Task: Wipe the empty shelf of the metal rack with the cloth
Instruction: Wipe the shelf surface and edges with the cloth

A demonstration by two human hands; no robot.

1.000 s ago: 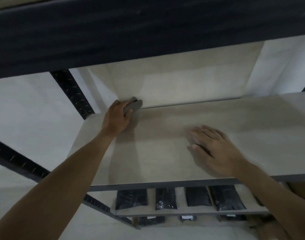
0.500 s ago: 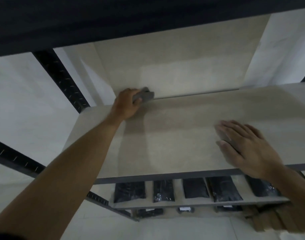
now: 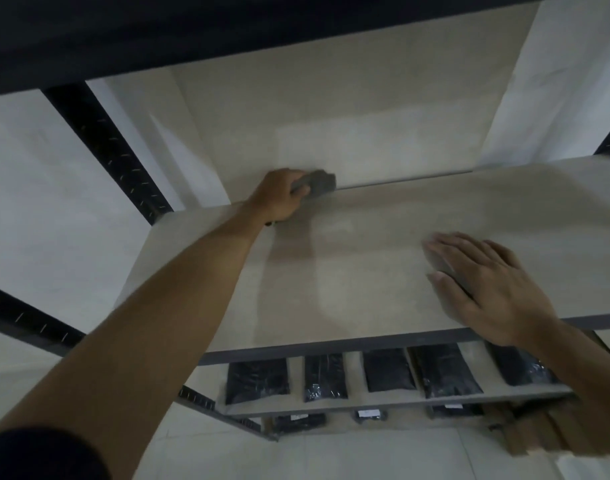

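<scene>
Cloth (image 3: 319, 183) at shelf's (image 3: 383, 271) back edge

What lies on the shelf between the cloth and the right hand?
Nothing: in the head view the shelf is bare between the cloth, held by the left hand, and the right hand.

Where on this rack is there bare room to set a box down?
The shelf is bare between the left hand, gripping the cloth at the back edge, and the right hand resting flat near the front. The far right is bare too. The lower shelf is crowded with black packets.
</scene>
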